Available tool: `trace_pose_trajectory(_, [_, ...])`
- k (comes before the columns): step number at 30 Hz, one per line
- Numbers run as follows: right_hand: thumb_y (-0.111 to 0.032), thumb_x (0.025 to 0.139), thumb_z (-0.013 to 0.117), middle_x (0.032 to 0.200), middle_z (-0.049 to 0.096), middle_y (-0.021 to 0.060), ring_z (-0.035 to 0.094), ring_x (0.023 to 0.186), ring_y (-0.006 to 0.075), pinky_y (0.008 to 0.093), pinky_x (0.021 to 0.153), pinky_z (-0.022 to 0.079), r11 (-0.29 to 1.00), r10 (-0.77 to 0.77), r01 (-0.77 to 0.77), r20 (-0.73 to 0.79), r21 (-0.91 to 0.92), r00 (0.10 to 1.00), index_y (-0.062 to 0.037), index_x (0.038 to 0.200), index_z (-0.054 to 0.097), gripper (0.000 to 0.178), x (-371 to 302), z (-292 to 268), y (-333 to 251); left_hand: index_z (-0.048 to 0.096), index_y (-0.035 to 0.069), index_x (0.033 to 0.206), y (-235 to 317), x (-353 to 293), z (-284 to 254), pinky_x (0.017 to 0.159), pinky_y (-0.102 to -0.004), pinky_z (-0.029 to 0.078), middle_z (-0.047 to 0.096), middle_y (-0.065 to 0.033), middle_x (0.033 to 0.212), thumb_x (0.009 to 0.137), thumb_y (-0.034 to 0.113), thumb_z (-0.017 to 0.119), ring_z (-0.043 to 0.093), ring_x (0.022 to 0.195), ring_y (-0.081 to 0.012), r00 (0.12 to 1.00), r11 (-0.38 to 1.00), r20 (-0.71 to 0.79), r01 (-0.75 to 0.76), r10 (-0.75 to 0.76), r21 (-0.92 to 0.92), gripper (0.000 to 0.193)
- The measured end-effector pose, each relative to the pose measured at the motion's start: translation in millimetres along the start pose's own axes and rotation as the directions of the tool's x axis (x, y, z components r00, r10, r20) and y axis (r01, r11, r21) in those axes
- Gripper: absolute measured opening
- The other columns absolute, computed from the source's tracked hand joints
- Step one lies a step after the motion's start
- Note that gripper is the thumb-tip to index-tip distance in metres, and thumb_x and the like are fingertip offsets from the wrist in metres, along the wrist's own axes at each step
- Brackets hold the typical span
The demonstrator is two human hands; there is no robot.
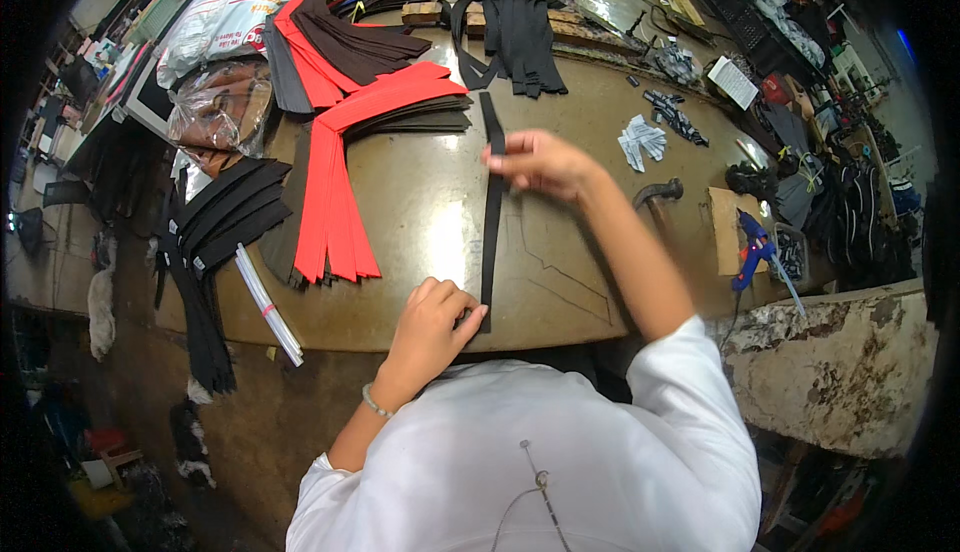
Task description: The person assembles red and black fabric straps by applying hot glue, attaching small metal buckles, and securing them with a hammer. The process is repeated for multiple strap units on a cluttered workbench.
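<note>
A long narrow black strip (490, 237) lies on the table in front of me, running away from the near edge. My right hand (545, 164) pinches its upper part between thumb and fingers. At the strip's near end, my left hand (432, 327) has its fingers curled and its thumb against the strip. To the left lie bundles of red strips (338, 202) and dark brown strips (375, 37). Beyond the far end of the black strip sits a pile of black strips (520, 32).
Right of my right arm lie a hammer (657, 192), white strips (640, 140) and a blue glue gun (752, 252). At left are black strips (235, 212), white rods (266, 302), a plastic-wrapped brown bundle (222, 107) and a white sack (230, 17). A wooden bar (580, 37) crosses behind.
</note>
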State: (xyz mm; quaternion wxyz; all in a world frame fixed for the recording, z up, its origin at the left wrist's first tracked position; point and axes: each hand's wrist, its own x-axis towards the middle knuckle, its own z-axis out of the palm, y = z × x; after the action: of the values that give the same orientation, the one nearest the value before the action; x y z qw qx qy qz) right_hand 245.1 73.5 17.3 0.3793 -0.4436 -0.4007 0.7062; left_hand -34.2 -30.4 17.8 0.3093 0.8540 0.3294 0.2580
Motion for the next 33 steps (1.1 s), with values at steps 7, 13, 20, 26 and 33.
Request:
trace_pose_trajectory(7, [-0.029,0.079,0.081,0.075,0.068,0.0089,0.061,0.066,0.0160,0.0323,0.064,0.050,0.559,-0.578,0.158,-0.245,-0.814,0.779,-0.0001,0.085,0.072,0.030,66.9,-32.1,6.5,0.069,0.007,0.107,-2.9,-23.1,10.4,0.083,-0.0379,0.048,0.061,-0.0047,0.102,0.080,0.015,0.078,0.056,0.094,-0.0257,0.988,0.987,-0.017,-0.153,0.154,0.052,0.030])
trace_pose_trajectory(13, [-0.033,0.082,0.079,0.086,0.068,0.0132,0.067,0.079,0.0233,0.0345,0.070,0.052,0.638,-0.650,0.085,-0.477,-0.765,0.592,-0.0013,0.104,0.069,0.040,39.5,5.1,9.6,0.071,0.009,0.110,0.8,-33.0,3.5,0.086,-0.0371,0.047,0.060,-0.0056,0.105,0.077,0.021,0.081,0.056,0.096,-0.0256,0.985,0.984,0.022,-0.175,0.174,0.045,0.036])
trace_pose_trajectory(20, [-0.015,0.083,0.081,0.092,0.060,0.0046,0.056,0.084,0.0175,0.0309,0.080,0.047,0.656,-0.755,-0.179,-0.646,-0.734,-0.118,-0.0018,0.088,0.060,0.026,-205.0,22.9,69.5,0.072,0.011,0.109,-5.1,-35.3,7.8,0.082,-0.0356,0.047,0.060,-0.0032,0.099,0.075,0.022,0.083,0.055,0.092,-0.0232,0.985,0.985,-0.006,-0.170,0.170,0.008,0.037])
trace_pose_trajectory(26, [-0.042,0.080,0.082,0.113,0.052,0.0131,0.052,0.102,0.0239,0.0366,0.078,0.048,0.782,-0.623,-0.355,-0.606,-0.513,-0.495,0.0008,0.102,0.056,0.055,-323.1,-87.8,141.7,0.072,0.011,0.110,-6.6,-34.2,3.2,0.084,-0.0361,0.047,0.059,-0.0032,0.099,0.076,0.021,0.083,0.055,0.092,-0.0233,0.984,0.984,0.035,-0.175,0.176,-0.026,0.037])
trace_pose_trajectory(33, [-0.037,0.085,0.079,0.105,0.066,0.0131,0.067,0.091,0.0209,0.0354,0.067,0.057,0.756,-0.524,-0.553,-0.831,-0.351,-0.189,0.0006,0.123,0.053,0.059,-308.5,-119.2,82.4,0.071,0.011,0.111,-4.0,-35.4,1.9,0.081,-0.0355,0.047,0.059,-0.0036,0.099,0.077,0.020,0.081,0.055,0.090,-0.0231,0.989,0.990,0.048,-0.134,0.136,-0.043,0.036])
